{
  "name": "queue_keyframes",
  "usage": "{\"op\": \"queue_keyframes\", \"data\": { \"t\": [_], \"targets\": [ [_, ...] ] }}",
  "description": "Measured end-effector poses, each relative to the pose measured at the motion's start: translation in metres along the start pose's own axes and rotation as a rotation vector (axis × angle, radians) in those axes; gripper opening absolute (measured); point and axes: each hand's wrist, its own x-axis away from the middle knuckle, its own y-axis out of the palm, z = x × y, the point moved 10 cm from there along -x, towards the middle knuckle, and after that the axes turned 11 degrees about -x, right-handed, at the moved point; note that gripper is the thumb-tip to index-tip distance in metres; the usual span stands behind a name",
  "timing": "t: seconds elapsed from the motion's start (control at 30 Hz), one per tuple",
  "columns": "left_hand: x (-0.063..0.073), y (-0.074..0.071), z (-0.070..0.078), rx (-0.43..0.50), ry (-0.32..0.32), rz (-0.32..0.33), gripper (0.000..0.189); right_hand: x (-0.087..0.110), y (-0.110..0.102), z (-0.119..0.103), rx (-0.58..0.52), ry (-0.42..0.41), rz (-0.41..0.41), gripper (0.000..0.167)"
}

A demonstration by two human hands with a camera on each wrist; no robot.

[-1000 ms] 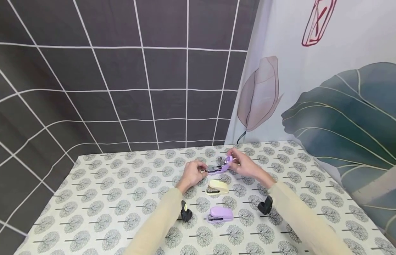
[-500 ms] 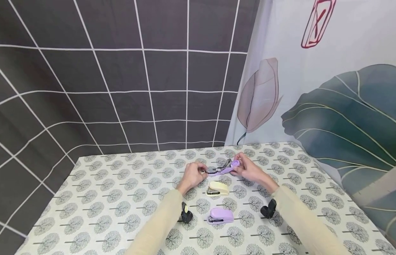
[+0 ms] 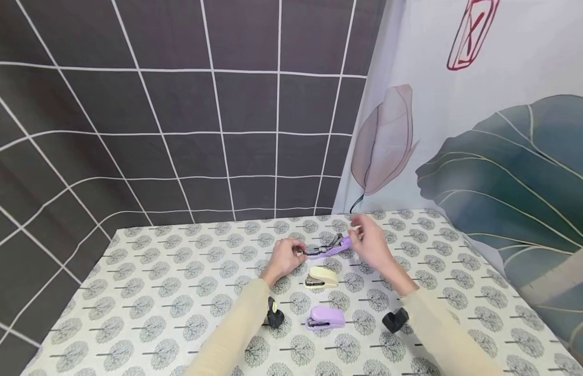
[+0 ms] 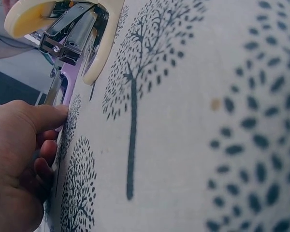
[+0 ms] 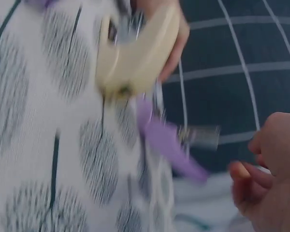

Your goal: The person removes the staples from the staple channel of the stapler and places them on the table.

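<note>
A purple stapler lies opened out at the back of the table, its metal magazine tilted up. My left hand pinches its left end between thumb and fingers; in the left wrist view the thumb presses beside the purple base. My right hand is just off the stapler's right end, fingers loosely bent around nothing. A gap shows between it and the purple cover in the blurred right wrist view. Closer to me sits a cream stapler, and nearer still a second purple stapler.
The table is covered by a cream cloth printed with grey trees. Behind it hangs a dark curtain with white grid lines. A pale curtain with leaf and flower prints hangs at the right.
The right hand has swung the purple stapler's cover over to the right, then let go and lifted slightly away. The left hand stays at the left end.
</note>
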Motion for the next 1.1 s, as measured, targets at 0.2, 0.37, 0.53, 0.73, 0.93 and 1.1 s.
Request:
{"op": "queue_keyframes", "data": {
  "t": [0.2, 0.37, 0.53, 0.73, 0.93, 1.1],
  "targets": [
    [0.000, 0.000, 0.002, -0.024, 0.006, 0.002, 0.022, 0.001, 0.043, -0.001, -0.207, 0.172, -0.178, 0.021],
    [0.000, 0.001, 0.003, -0.015, 0.013, -0.005, 0.023, 0.006, 0.066, 0.014, -0.260, 0.310, -0.238, 0.022],
    [0.000, 0.001, 0.001, -0.024, 0.002, -0.009, 0.025, 0.006, 0.080, 0.024, -0.201, 0.356, -0.263, 0.021],
    [0.000, 0.001, 0.000, -0.019, -0.001, -0.010, 0.025, 0.007, 0.090, 0.030, -0.189, 0.418, -0.270, 0.017],
    [0.001, 0.002, -0.001, -0.002, -0.001, -0.017, 0.025, 0.010, 0.095, 0.032, -0.189, 0.455, -0.256, 0.012],
    [0.000, 0.001, -0.001, -0.007, -0.001, -0.018, 0.024, 0.008, 0.099, 0.031, -0.215, 0.463, -0.264, 0.012]
  ]
}}
